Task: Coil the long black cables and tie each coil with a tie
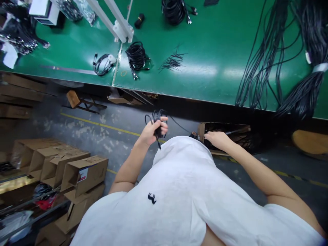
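Observation:
My left hand is wrapped around a coiled black cable, just in front of the bench edge. Loops of the coil stick out above the fingers, and a short end hangs below them. From the coil a single strand slants down to the right, toward my right hand. The fingertips of that hand are pinched together on the cable, though the grip itself is small and partly hidden. Right behind my right hand is an open cardboard box with dark contents.
On the green bench lie a coiled cable, a smaller coil, thin black ties and long black cable bundles. Cardboard boxes stand at the lower left. Stools are under the bench front.

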